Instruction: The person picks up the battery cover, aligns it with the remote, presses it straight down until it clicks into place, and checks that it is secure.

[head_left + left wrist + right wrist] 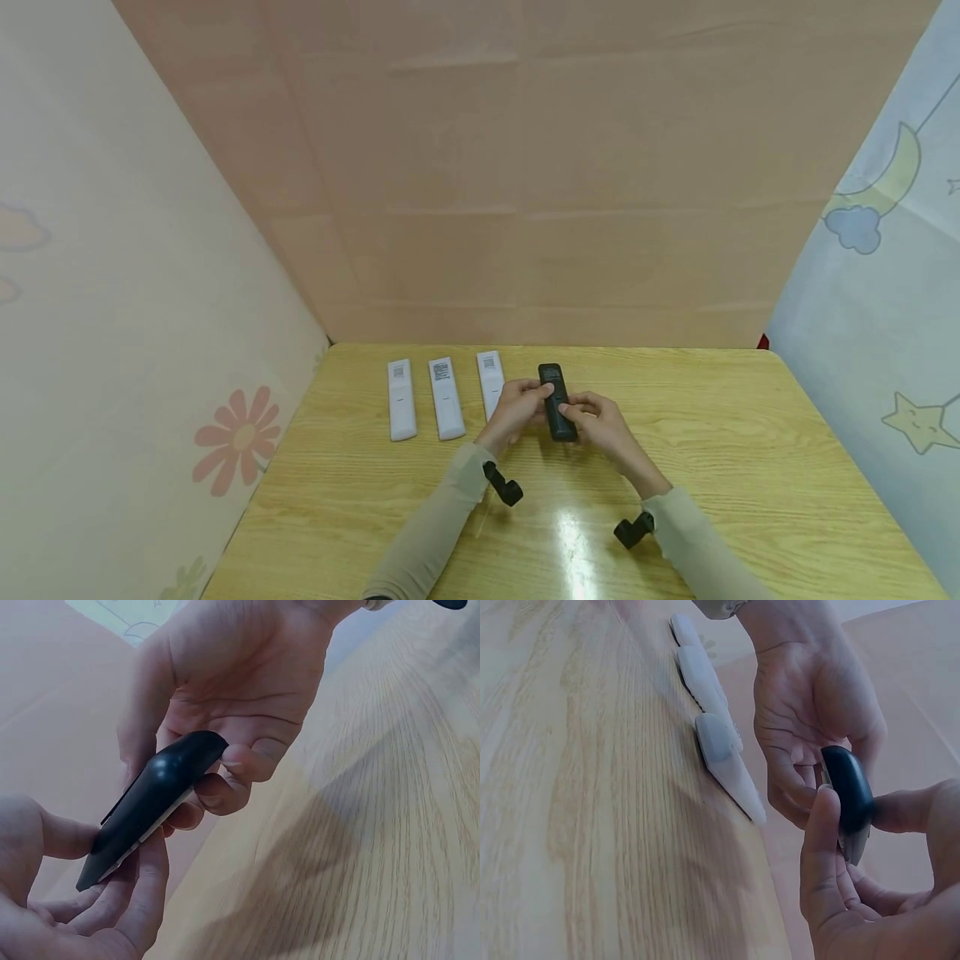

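Note:
Both hands hold a black remote control (pixel 558 421) above the table, its back facing up. My left hand (pixel 517 408) grips it from the left side, with the thumb on the back. On the right side, my right hand (pixel 603 427) pinches it, its thumb on the back near the middle. In the left wrist view, the remote (pixel 161 784) is tilted, and a thin dark edge juts out along its back. Fingers of both hands curl beneath it. The right wrist view shows the remote (pixel 849 787) end-on, with its far part hidden.
Three white remotes lie face down in a row to the left: one outermost (pixel 401 404), one in the middle (pixel 447 402), and one (pixel 491 379) partly covered by the left hand. They rest on a wooden table (pixel 712 467). A beige backdrop (pixel 525 208) stands behind.

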Demonstrator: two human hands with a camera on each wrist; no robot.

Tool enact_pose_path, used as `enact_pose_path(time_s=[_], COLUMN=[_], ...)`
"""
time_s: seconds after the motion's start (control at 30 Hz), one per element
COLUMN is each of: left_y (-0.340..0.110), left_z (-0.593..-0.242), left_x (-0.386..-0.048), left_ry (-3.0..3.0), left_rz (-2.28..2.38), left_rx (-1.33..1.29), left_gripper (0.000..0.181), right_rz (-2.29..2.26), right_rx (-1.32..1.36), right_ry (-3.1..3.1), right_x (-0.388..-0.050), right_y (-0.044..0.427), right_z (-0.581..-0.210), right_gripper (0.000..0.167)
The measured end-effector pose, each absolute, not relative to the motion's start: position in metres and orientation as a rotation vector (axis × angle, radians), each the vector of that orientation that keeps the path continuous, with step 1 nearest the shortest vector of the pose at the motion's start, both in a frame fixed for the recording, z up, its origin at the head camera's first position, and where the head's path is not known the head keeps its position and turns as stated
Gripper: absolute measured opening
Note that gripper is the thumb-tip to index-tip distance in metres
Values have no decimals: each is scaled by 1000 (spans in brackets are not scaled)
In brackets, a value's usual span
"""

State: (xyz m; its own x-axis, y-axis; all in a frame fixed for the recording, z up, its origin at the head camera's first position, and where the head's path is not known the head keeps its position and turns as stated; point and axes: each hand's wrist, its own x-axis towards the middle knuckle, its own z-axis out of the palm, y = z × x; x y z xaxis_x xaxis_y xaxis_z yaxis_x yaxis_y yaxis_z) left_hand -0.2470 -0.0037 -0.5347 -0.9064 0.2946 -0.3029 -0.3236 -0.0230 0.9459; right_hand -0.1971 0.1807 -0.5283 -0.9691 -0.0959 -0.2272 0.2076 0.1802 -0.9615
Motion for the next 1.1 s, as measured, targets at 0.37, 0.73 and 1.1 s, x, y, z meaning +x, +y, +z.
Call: enact_pose_path(time_s=[0.37, 0.73, 1.1], left_y=[-2, -4, -6], left_z=[-531, -526, -528], left_x=[-249, -251, -252], left_ry=[1825, 1858, 1851], left_rz=[1994, 1979, 1998], left_rx=[-45, -39, -34], left_gripper=[47, 43, 45], right_rz=[-1902, -1887, -1897], right_rx=[104, 94, 93], right_ry=[2187, 2187, 2196], right_x=[-198, -200, -201], right_y=[182, 182, 181], right_z=[-523, -520, -521], right_gripper=[46, 48, 49])
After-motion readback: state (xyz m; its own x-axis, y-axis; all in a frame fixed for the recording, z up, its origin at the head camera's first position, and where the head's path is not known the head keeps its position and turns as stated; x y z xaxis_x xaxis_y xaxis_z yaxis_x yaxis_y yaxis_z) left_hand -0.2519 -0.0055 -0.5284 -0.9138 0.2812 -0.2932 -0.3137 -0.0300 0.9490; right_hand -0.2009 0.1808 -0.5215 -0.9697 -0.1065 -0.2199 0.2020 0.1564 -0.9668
